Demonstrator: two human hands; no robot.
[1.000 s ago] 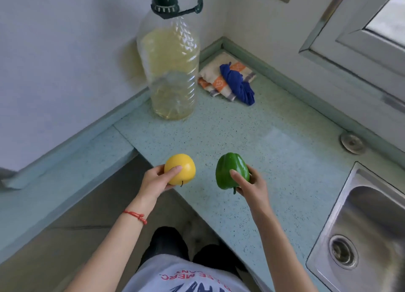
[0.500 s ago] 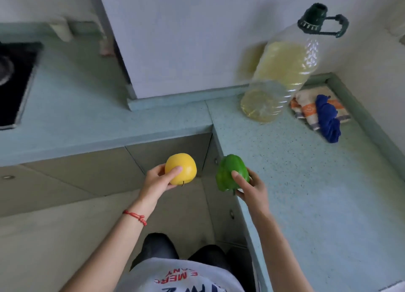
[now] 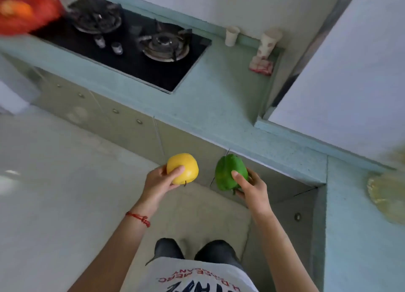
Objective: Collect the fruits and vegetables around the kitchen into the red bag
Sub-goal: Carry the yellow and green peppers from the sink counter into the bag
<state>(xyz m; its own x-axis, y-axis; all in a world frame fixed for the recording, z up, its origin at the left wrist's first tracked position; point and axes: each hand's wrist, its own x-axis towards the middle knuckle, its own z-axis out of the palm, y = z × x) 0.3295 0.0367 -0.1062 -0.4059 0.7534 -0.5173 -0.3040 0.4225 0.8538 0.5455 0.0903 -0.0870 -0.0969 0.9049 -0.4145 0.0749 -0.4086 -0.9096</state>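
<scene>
Black two-burner gas stove (image 3: 140, 57) set in the tabletop (image 3: 210, 98) well beyond the hands, white cup (image 3: 231, 36) behind it, oil bottle (image 3: 388, 195) far right

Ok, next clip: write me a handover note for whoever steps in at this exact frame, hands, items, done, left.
Left hand: grips the yellow fruit, held in the air over the floor.
Right hand: grips the green pepper, also in the air.
Red bag: on the counter at far left beside the gas stove, blurred; something orange shows in it.
Done: both items picked up.
Left: carry them to the bag and put them in.
</scene>
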